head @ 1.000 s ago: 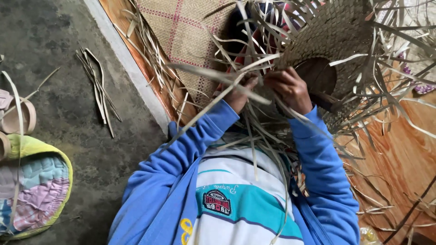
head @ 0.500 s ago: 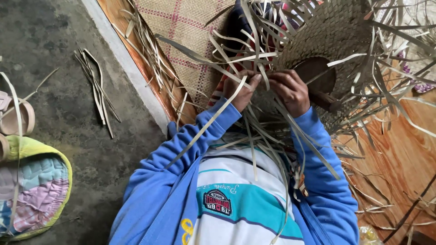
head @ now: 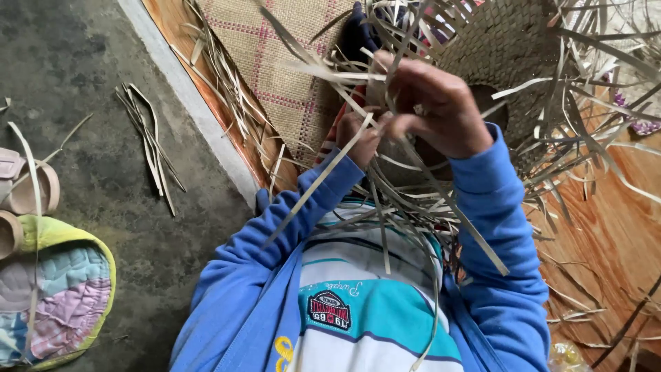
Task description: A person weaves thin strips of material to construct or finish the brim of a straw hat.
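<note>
At centre, over lap: right hand point(head: 441, 110) pinching straw strips point(head: 385, 207) beside woven hat point(head: 509, 48); left hand point(head: 359, 134) apparently gripping one strip. Weaving step; next move calling for tight tuck.

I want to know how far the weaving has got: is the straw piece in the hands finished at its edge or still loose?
Still loose: unwoven strips stick out all round the woven piece.

Soft, even daylight (slight blur at edges)
</note>
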